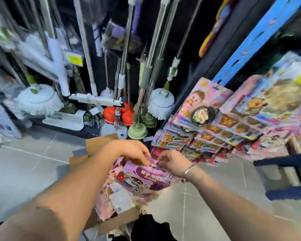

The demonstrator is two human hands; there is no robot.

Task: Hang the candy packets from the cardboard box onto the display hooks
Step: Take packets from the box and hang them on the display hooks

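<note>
A pink candy packet (146,176) with a cartoon figure lies on top of the pile in the open cardboard box (118,221) on the floor. My left hand (129,150) pinches the packet's top edge from the left. My right hand (172,162), with a bracelet on its wrist, pinches the same edge from the right. More pink packets (108,200) fill the box under it. At the right, several colourful packets (207,108) hang in rows on the display; the hooks themselves are hidden behind them. The view is blurred.
Mops (40,100), brooms and orange (111,115) and green plungers (137,131) stand against the dark back wall. A blue shelf rail (250,40) rises at the right. Grey tiled floor (24,167) surrounds the box.
</note>
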